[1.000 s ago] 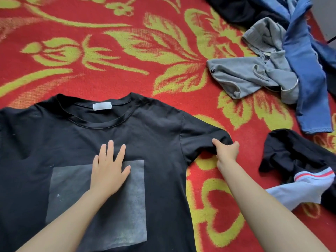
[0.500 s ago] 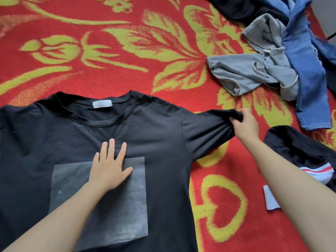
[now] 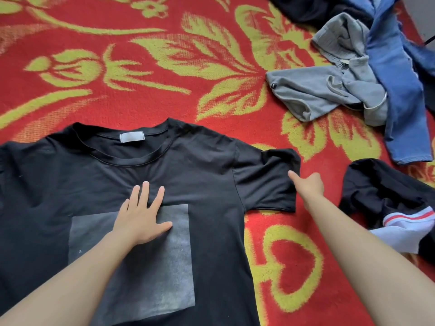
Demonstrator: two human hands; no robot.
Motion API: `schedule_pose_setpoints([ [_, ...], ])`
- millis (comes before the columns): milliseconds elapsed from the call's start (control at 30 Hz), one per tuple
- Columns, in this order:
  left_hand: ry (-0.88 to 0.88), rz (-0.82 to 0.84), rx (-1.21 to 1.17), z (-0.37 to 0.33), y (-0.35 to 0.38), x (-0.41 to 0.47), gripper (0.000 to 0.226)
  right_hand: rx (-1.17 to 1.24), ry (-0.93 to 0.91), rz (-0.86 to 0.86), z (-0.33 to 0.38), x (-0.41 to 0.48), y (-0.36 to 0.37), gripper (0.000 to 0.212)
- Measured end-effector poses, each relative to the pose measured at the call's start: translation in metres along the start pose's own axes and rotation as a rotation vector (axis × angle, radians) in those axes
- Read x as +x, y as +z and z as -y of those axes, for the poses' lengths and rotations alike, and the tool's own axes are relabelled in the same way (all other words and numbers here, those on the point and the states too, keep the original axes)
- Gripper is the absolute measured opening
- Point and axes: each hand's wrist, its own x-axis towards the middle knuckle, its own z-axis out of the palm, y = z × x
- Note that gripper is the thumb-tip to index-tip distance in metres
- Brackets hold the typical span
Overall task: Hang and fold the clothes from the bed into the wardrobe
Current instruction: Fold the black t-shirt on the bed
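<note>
A black T-shirt (image 3: 202, 184) with a grey square print lies face up on the red and yellow bed cover (image 3: 150, 74), collar pointing away from me. My left hand (image 3: 141, 215) presses flat on its chest, fingers spread, at the top edge of the print. My right hand (image 3: 307, 184) is at the hem of the shirt's right sleeve (image 3: 266, 184). Its thumb lies on the hem edge and the other fingers are curled under, pinching the cloth. The sleeve lies spread out sideways, with a small pucker near its upper corner.
A grey garment (image 3: 324, 90) and blue jeans (image 3: 400, 85) lie crumpled at the back right, over dark clothing (image 3: 306, 8). A black garment with a white, red-striped cuff (image 3: 388, 203) lies just right of my right forearm.
My right hand pulled the sleeve out and up to the right, then brought it down; the sleeve now lies flatter on the cover. My left hand stayed pressed on the chest.
</note>
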Motion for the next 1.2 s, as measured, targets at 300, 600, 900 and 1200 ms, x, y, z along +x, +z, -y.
schedule_pose_setpoints([
  [300,0.000,0.022,-0.048,-0.001,-0.005,-0.001,0.088,0.541,0.088,0.075,-0.013,-0.023,0.006,0.027],
  [600,-0.019,-0.292,-0.950,0.011,-0.018,-0.014,0.070,0.154,-1.109,-0.133,0.039,-0.139,0.021,0.023],
  [900,-0.228,-0.256,-1.784,0.005,-0.001,-0.024,0.045,-0.322,-0.981,0.406,-0.011,-0.165,0.054,0.045],
  [1200,-0.446,-0.362,-1.774,-0.017,-0.012,0.008,0.028,-0.842,-1.155,0.186,-0.051,-0.135,0.067,0.093],
])
